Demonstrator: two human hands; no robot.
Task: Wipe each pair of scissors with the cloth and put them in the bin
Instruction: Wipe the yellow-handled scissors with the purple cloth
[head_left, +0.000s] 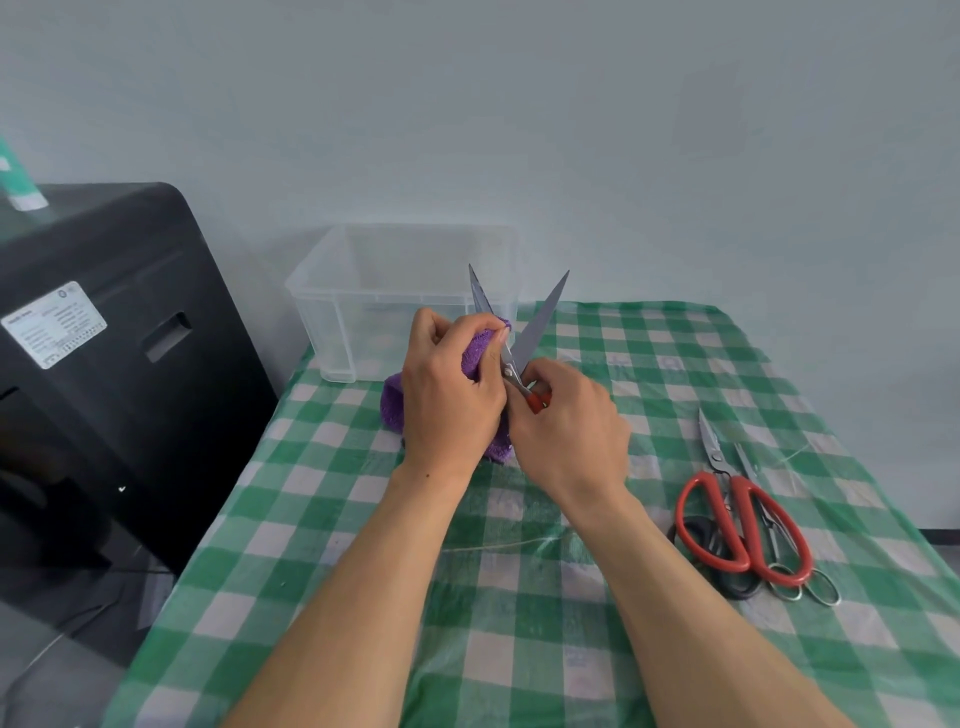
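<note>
My right hand (569, 421) grips the red handles of a pair of scissors (540, 325), held with the blades spread apart and pointing up. My left hand (452, 384) holds a purple cloth (480, 345) pinched around the left blade near the pivot. Part of the cloth hangs down to the table under my hands. A clear plastic bin (332, 312) stands just behind my hands at the table's far left corner; nothing shows inside it.
More scissors lie in a pile at the right: a big red-handled pair (737, 514), a black-handled pair (701, 540) and a small metal pair (795, 566). A green checked cloth covers the table (363, 545). A black machine (104, 338) stands to the left.
</note>
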